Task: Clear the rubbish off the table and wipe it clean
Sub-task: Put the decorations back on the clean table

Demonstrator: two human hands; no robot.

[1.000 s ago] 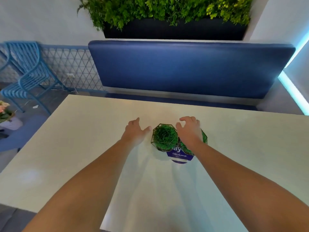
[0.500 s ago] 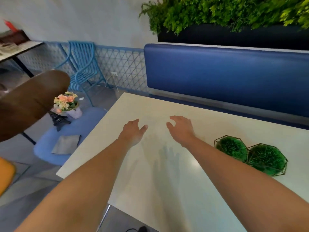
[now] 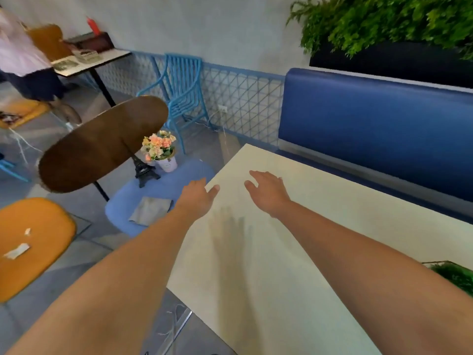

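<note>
The left hand (image 3: 195, 198) hangs over the near left corner of the table (image 3: 302, 252), fingers loose and slightly spread, holding nothing; its thumb tip lies over the table edge while the rest of the hand is out over the blue seat below. The right hand (image 3: 267, 192) hovers just beside it, above the pale tabletop, fingers relaxed and a little curled downward, also holding nothing. A soft shadow of the hands falls on the table surface beneath and nearer the camera. Both bare forearms reach in from the bottom of the view. Below the left hand, on the blue chair seat (image 3: 163, 190), lies a folded grey cloth (image 3: 149, 210), and farther back on the same seat stand a small dark Eiffel Tower model (image 3: 143, 170) and a white pot of pink and cream flowers (image 3: 160, 149), the two close together. At the right edge of the table, partly hidden behind the right forearm, sits a wire-framed green plant ornament (image 3: 455, 274). On the orange chair seat (image 3: 33, 242) at the far left lie scraps of white paper (image 3: 16, 251). A round brown tabletop (image 3: 102, 144) stands behind the blue seat. Along the far side of the table runs a blue padded bench back (image 3: 371, 124), with a dark planter of green foliage (image 3: 384, 24) above it. A blue slatted chair (image 3: 181, 90) stands against the lattice wall, and a person in a pale top (image 3: 20, 52) stands at another table in the far left corner.
</note>
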